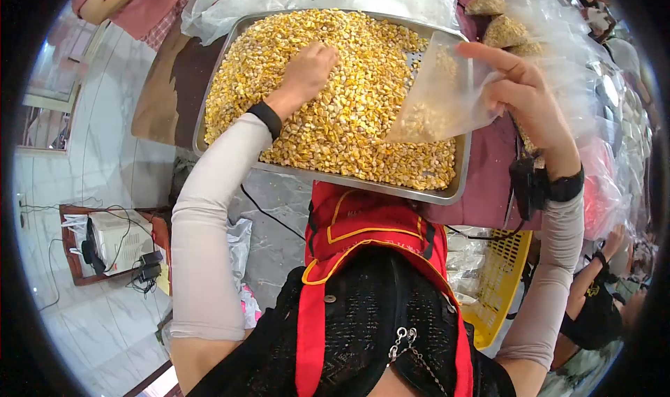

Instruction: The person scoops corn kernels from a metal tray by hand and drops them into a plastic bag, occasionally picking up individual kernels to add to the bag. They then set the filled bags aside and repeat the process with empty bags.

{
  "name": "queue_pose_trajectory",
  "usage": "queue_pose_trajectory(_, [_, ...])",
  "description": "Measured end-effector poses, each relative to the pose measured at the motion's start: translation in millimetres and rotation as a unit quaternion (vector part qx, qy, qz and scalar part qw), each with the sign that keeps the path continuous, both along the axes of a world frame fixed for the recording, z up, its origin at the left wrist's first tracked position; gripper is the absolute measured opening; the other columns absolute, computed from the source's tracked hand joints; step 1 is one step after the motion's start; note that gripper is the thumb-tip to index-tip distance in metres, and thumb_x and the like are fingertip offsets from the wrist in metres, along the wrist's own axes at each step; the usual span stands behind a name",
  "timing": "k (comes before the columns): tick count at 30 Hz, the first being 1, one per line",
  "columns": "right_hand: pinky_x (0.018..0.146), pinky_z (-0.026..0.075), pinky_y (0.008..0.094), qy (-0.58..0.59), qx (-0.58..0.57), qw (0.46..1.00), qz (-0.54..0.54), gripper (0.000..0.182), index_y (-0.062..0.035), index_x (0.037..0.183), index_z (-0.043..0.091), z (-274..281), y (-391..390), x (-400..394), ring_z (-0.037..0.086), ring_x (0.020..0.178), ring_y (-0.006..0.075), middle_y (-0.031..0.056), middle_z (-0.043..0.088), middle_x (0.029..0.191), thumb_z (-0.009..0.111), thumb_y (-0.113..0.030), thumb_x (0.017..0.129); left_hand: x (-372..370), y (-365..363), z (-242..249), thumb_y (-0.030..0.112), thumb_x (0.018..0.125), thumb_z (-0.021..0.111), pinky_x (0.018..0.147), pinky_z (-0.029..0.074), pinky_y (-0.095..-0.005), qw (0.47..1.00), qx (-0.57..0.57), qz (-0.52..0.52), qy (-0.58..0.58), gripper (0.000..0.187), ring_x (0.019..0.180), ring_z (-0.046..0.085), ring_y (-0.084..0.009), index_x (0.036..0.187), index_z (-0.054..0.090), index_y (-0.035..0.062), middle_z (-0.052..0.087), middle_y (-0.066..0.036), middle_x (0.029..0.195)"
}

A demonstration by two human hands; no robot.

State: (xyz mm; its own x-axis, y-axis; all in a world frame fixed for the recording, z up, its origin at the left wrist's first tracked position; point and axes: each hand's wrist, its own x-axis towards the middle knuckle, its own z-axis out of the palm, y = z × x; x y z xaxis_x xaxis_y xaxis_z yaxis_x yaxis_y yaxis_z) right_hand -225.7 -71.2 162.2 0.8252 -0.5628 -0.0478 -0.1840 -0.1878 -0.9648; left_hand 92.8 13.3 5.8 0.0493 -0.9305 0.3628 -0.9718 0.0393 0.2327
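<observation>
A large metal tray [466, 165] holds a heap of dried yellow corn kernels [363, 111]. My left hand [310, 70] is on the heap left of the middle, its fingers curled down into the kernels; what lies inside the palm is hidden. Over the tray's right side hangs a clear plastic bag [436, 90], tilted, with some pale grains near its lower end. My right hand [520, 90] pinches this bag's right edge, the index finger stretched out to the left.
Filled clear bags [506, 32] lie at the right of the table, beside more plastic. A yellow basket [506, 278] with packets stands below the table edge. One person [132, 2] stands at the far left; others are at the right. A cable runs near the tray.
</observation>
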Motion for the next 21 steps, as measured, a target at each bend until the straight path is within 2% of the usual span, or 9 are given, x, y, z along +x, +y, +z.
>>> queue_pose_trajectory(3, [0.055, 0.036, 0.015, 0.04, 0.004, 0.999, -0.009, 0.045, -0.0025, 0.117, 0.055, -9, 5, 5, 0.044, 0.057, -0.0002, -0.0071, 0.05, 0.065, 0.045, -0.005, 0.073, -9, -2, -18, 0.031, 0.089, 0.045, 0.072, 0.045, -0.0403, 0.989, -0.004, -0.073, -0.128, 0.025, 0.085, 0.054, -0.0288, 0.095, 0.054, 0.0078, 0.055, -0.013, 0.091])
queue_pose_trajectory(7, [0.058, 0.038, 0.0159, 0.038, -0.003, 0.999, -0.011, 0.045, -0.0022, 0.117, 0.055, -2, 4, 4, 0.044, 0.059, 0.0004, -0.0056, 0.052, 0.068, 0.045, -0.006, 0.074, -34, 6, 6, 0.03, 0.086, 0.05, 0.067, 0.046, -0.0415, 0.991, 0.116, -0.056, -0.042, 0.025, 0.081, 0.057, -0.0305, 0.095, 0.054, 0.0077, 0.055, -0.014, 0.094])
queue_pose_trajectory(11, [0.057, 0.038, 0.0159, 0.024, -0.009, 1.0, -0.009, 0.045, -0.0024, 0.117, 0.055, 4, 2, 2, 0.044, 0.059, 0.0007, -0.0054, 0.052, 0.068, 0.046, -0.006, 0.074, -21, -7, 0, 0.029, 0.088, 0.049, 0.068, 0.046, -0.042, 0.994, 0.092, -0.053, 0.02, 0.023, 0.079, 0.057, -0.0277, 0.1, 0.053, 0.0094, 0.056, -0.01, 0.09])
queue_pose_trajectory(12, [0.057, 0.038, 0.0161, 0.023, -0.006, 1.0, -0.006, 0.045, -0.0025, 0.117, 0.055, 4, 1, 1, 0.044, 0.059, 0.0012, -0.0053, 0.052, 0.068, 0.046, -0.005, 0.073, -20, -8, 8, 0.027, 0.089, 0.048, 0.064, 0.047, -0.0384, 0.982, 0.095, 0.001, 0.163, 0.022, 0.078, 0.057, -0.0238, 0.1, 0.053, 0.008, 0.056, -0.009, 0.088])
queue_pose_trajectory(14, [0.058, 0.038, 0.0163, 0.021, -0.003, 1.0, -0.006, 0.045, -0.0026, 0.117, 0.055, 1, -1, 1, 0.044, 0.06, 0.0017, -0.0051, 0.052, 0.068, 0.046, -0.005, 0.073, -12, -15, 4, 0.023, 0.09, 0.045, 0.055, 0.048, -0.0271, 0.887, 0.08, 0.094, 0.445, 0.021, 0.079, 0.056, -0.0148, 0.099, 0.052, 0.0045, 0.058, -0.009, 0.09])
queue_pose_trajectory(15, [0.058, 0.038, 0.0167, 0.036, -0.004, 0.999, -0.005, 0.046, -0.0027, 0.117, 0.055, -4, -2, 1, 0.045, 0.06, 0.0023, -0.0046, 0.052, 0.069, 0.046, -0.005, 0.073, -9, -14, 8, 0.023, 0.09, 0.045, 0.055, 0.048, -0.0271, 0.887, 0.081, 0.092, 0.445, 0.021, 0.079, 0.056, -0.0148, 0.099, 0.052, 0.0045, 0.058, -0.009, 0.09])
queue_pose_trajectory(17, [0.059, 0.038, 0.0172, 0.048, -0.008, 0.999, -0.006, 0.046, -0.0027, 0.117, 0.055, -7, -2, 2, 0.045, 0.061, 0.0029, -0.0041, 0.052, 0.07, 0.046, -0.004, 0.072, -1, -13, 19, 0.023, 0.089, 0.044, 0.066, 0.052, -0.0321, 0.534, 0.054, 0.074, 0.841, 0.022, 0.074, 0.057, -0.0211, 0.097, 0.054, 0.0046, 0.059, -0.011, 0.087])
queue_pose_trajectory(19, [0.06, 0.039, 0.0179, 0.04, 0.003, 0.999, -0.026, 0.047, -0.0021, 0.118, 0.054, -6, -3, 4, 0.045, 0.063, 0.0037, -0.0033, 0.052, 0.071, 0.046, -0.004, 0.072, -9, -13, 29, 0.022, 0.09, 0.043, 0.063, 0.053, -0.0319, 0.519, 0.026, 0.053, 0.853, 0.019, 0.075, 0.056, -0.0207, 0.096, 0.053, 0.0058, 0.058, -0.012, 0.091])
queue_pose_trajectory(21, [0.055, 0.035, 0.0162, 0.035, -0.016, 0.999, -0.031, 0.048, -0.003, 0.12, 0.053, -2, -2, 6, 0.043, 0.058, 0.0015, -0.0053, 0.049, 0.065, 0.045, -0.003, 0.072, -19, -14, 42, 0.02, 0.092, 0.042, 0.061, 0.053, -0.0259, 0.442, 0.025, 0.016, 0.897, 0.023, 0.084, 0.055, -0.0214, 0.103, 0.051, 0.0012, 0.054, -0.017, 0.104])
